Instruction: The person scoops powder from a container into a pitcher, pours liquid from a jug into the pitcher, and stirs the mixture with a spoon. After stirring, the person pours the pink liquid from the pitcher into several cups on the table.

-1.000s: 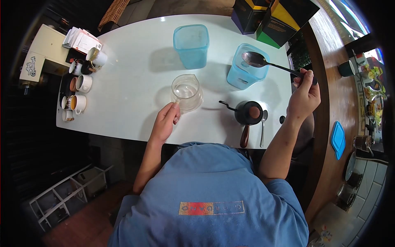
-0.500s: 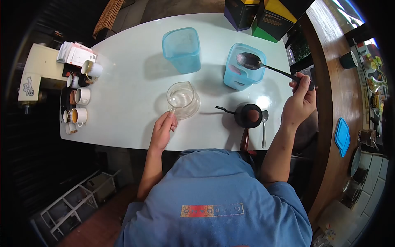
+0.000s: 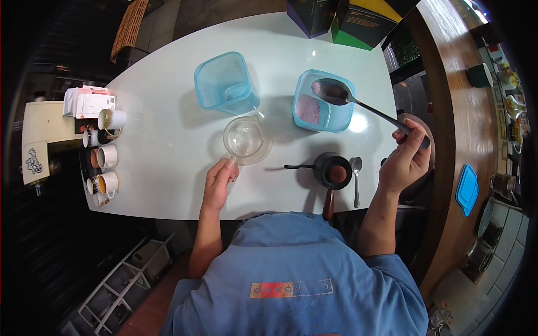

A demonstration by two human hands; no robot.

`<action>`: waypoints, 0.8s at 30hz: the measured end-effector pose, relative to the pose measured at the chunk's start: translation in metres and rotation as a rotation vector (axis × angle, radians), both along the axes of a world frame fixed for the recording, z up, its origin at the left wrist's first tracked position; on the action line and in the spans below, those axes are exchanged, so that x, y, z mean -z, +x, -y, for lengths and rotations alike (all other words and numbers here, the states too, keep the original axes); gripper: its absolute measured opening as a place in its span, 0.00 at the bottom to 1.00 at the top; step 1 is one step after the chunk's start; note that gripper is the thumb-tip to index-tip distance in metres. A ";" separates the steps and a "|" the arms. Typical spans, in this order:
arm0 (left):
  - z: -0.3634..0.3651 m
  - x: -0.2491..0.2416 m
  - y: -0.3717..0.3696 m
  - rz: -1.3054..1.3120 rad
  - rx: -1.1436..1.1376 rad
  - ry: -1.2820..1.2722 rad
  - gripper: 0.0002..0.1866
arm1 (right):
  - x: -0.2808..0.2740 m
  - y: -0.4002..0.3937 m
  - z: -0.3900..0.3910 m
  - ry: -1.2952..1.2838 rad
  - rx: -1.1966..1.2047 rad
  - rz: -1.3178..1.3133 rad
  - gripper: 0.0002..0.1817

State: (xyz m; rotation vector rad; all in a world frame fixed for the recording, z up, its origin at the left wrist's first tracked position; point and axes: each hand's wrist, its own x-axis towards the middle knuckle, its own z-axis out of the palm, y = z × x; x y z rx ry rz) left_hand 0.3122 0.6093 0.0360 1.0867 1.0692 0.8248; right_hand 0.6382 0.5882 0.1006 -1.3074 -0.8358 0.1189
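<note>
My left hand [image 3: 219,182] grips the handle of a clear glass measuring jug [image 3: 244,138], which stands near the middle of the white table. My right hand [image 3: 404,159] is closed on the handle of a large dark spoon [image 3: 367,110]. The bowl of that spoon is over a translucent blue container [image 3: 343,119], which has pinkish powder [image 3: 307,110] inside. Some pale residue shows on the spoon's bowl. A second blue container [image 3: 216,101] stands behind the jug, with a little dark matter at its bottom.
In front of the powder container sits a small black pot [image 3: 320,168] with a wooden handle and something brown inside. A small metal spoon [image 3: 357,182] lies beside it. Several mugs [image 3: 107,156] line the left edge. Dark boxes [image 3: 364,25] stand at the back; a blue lid [image 3: 467,190] lies right.
My view has shifted, so the table and containers appear moved. The large spoon stays over the powder container, where more pink powder now shows. My left hand still holds the jug.
</note>
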 end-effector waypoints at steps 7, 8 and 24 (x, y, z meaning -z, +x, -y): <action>-0.003 0.000 0.007 0.001 0.040 -0.014 0.17 | 0.001 0.000 0.001 -0.006 -0.018 -0.052 0.17; -0.003 -0.001 0.007 0.002 0.039 -0.010 0.17 | 0.001 -0.001 0.000 -0.003 -0.019 -0.051 0.17; 0.009 -0.016 0.012 -0.021 -0.008 -0.006 0.18 | -0.029 -0.030 0.015 0.045 -0.004 -0.197 0.16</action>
